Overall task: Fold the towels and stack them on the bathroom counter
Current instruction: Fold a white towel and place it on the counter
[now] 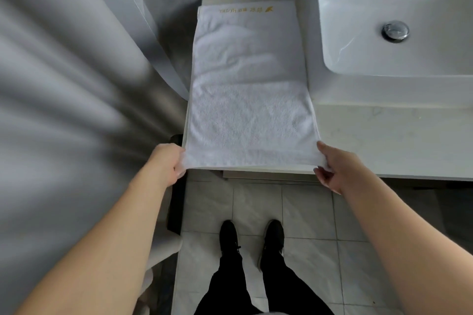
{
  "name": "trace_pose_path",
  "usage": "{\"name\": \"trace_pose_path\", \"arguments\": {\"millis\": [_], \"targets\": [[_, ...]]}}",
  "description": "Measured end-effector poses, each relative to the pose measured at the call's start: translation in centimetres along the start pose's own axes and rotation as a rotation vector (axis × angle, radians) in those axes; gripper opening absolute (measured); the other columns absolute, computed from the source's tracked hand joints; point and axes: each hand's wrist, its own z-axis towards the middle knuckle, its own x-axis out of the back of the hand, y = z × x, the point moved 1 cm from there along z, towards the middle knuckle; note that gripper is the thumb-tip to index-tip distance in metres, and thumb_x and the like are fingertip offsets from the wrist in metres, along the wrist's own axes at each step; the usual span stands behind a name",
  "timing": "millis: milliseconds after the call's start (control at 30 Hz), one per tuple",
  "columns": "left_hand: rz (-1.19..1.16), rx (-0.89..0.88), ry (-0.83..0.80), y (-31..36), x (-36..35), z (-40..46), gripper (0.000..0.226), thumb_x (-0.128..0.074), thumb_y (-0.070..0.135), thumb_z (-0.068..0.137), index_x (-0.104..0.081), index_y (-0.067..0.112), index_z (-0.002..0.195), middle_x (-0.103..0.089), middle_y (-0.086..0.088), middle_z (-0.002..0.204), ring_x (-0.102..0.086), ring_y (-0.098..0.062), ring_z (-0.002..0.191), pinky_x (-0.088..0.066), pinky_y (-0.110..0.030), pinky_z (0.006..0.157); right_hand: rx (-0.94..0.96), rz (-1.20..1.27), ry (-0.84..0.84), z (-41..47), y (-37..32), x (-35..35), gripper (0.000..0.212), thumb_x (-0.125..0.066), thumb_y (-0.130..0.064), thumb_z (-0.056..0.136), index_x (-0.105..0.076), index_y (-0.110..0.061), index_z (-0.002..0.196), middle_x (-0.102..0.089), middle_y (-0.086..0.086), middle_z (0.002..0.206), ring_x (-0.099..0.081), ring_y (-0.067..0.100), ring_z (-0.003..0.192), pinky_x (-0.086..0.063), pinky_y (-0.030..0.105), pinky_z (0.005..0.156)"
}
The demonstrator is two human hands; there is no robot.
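Curtain (64, 84) crowds the left; sink (394, 33) bounds the right.

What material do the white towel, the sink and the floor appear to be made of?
White towel: looks like cotton terry, with a looped, fluffy pile and a flat woven band.
Sink: probably glazed ceramic, smooth and glossy white.
Floor: pale tiles with visible grout lines, likely ceramic or stone.

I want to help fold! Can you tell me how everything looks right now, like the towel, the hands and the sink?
towel: spread flat on the counter, not yet folded, gold writing at the far end
left hand: fingers pinch the towel's near left corner
right hand: fingers pinch the near right corner
counter: holds the towel
sink: looks dry, no water running
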Motion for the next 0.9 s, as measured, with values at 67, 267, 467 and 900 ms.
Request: {"name": "trace_pose_path", "arguments": {"millis": [67, 267, 467, 900], "targets": [[-0.154, -0.086, -0.075, 0.8, 0.2, -1.0, 0.012, -0.056, 0.003, 0.094, -0.068, 0.003, 0.093, -0.065, -0.010, 0.088, -0.063, -0.020, 0.073, -0.050, -0.030, 0.056, 0.022, 0.129, 0.016, -0.7, -1.3, -0.3, 0.028, -0.071, -0.017, 0.089, -0.058, -0.014, 0.113, -0.061, 0.010, 0.106, -0.062, 0.025, 0.076, -0.056, 0.030, 0.044], [-0.605, -0.267, -0.281, 3.9, -0.3, -2.8, 0.044, -0.026, -0.015, 0.084, -0.061, -0.003, 0.108, -0.073, -0.017, 0.102, -0.074, -0.029, 0.093, -0.061, -0.036, 0.080, 0.076, 0.564, -0.174, -2.7, -5.8, -2.4, 0.034, -0.035, 0.004, 0.091, -0.062, -0.006, 0.109, -0.058, 0.016, 0.098, -0.063, 0.025, 0.076, -0.058, 0.028, 0.060], [-0.067, -0.583, -0.012, 8.3, -0.7, -1.0, 0.020, -0.054, 0.000, 0.093, -0.064, 0.016, 0.099, -0.070, -0.004, 0.101, -0.069, -0.020, 0.092, -0.058, -0.028, 0.070, 0.596, -0.180, -0.051, -1.6, -10.3, -6.8, 0.034, -0.051, 0.003, 0.083, -0.060, -0.011, 0.114, -0.063, 0.004, 0.084, -0.063, 0.018, 0.075, -0.055, 0.032, 0.078], [-0.056, -0.672, 0.001, 20.3, -3.7, 5.3, 0.027, -0.053, 0.036, 0.097, -0.061, 0.012, 0.088, -0.058, -0.005, 0.088, -0.052, -0.021, 0.081, -0.044, -0.036, 0.073, 0.857, -0.780, 0.161, 3.5, -22.4, -14.6, 0.037, -0.041, -0.036, 0.098, -0.065, -0.008, 0.097, -0.057, 0.014, 0.089, -0.057, 0.038, 0.098, -0.046, 0.037, 0.080]]}}
